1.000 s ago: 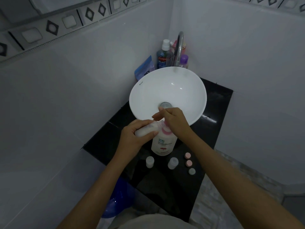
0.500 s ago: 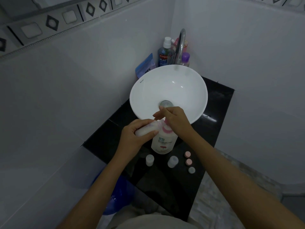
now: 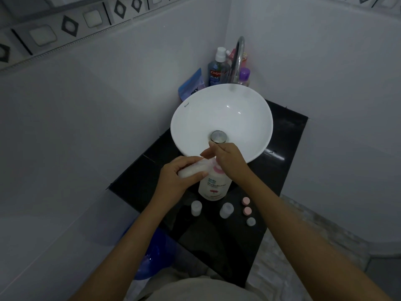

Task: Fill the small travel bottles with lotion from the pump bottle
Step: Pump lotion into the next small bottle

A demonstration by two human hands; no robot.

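A white pump bottle (image 3: 213,186) with a pink collar stands on the black counter (image 3: 280,177) in front of the basin. My right hand (image 3: 227,160) rests on top of its pump head, which it hides. My left hand (image 3: 175,179) holds a small translucent travel bottle (image 3: 195,168), tilted on its side, with its mouth up against the pump's spout. Two more small travel bottles (image 3: 196,208) (image 3: 226,210) stand uncapped on the counter below the pump bottle. Three loose caps, two pink (image 3: 245,200) (image 3: 247,210) and one pale (image 3: 251,221), lie to their right.
A white bowl basin (image 3: 221,118) with a metal drain fills the counter's far half, a chrome tap (image 3: 237,59) behind it. A mouthwash bottle (image 3: 217,68), a purple-capped bottle (image 3: 244,76) and a blue pouch (image 3: 192,84) crowd the corner. A blue basin (image 3: 152,255) sits on the floor.
Hardly anything moved: both hands keep the same grip on the travel bottle and the pump head. The view shifted a little.
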